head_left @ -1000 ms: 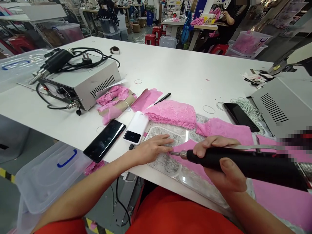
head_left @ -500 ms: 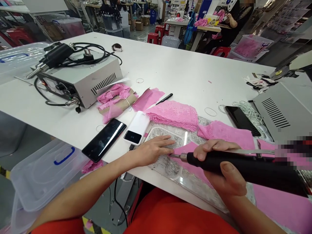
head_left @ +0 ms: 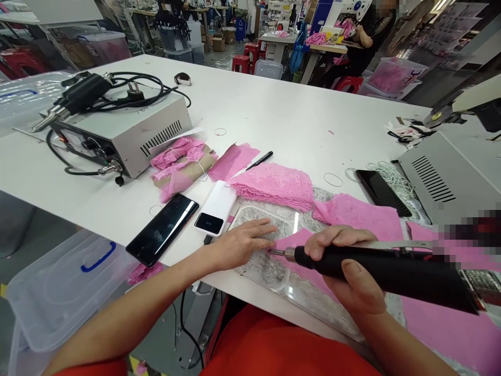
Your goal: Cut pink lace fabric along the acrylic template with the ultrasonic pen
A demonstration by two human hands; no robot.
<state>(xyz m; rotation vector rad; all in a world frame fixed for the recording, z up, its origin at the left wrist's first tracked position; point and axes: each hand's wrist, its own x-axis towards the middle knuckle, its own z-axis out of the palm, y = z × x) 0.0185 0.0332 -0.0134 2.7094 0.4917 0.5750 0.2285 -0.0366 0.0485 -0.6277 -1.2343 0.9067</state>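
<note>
My left hand (head_left: 240,243) lies flat with its fingers stretched out, the fingertips at the left end of a pink fabric piece (head_left: 299,239). That piece rests on a clear, grey-patterned board (head_left: 268,271) with rounded outlines. In my right hand (head_left: 362,292) is a black handheld ultrasonic tool (head_left: 410,274), held nearly level. Its slim metal tip meets the fabric edge close to my left fingertips; whether it presses down I cannot tell. Just beyond the board's upper edge sits a stack of pink lace pieces (head_left: 274,185). More pink fabric (head_left: 360,211) is to its right.
Left of my hands lie a black phone (head_left: 162,230) and a white power bank (head_left: 215,209). A grey generator box (head_left: 129,130) carries another handpiece (head_left: 80,96) and cables. A second grey box (head_left: 434,172) stands right. A person (head_left: 366,44) sits at a far sewing table.
The whole view has shifted slightly, so things appear a little further left. My hands, the tool and the fabric keep nearly the same places relative to each other.
</note>
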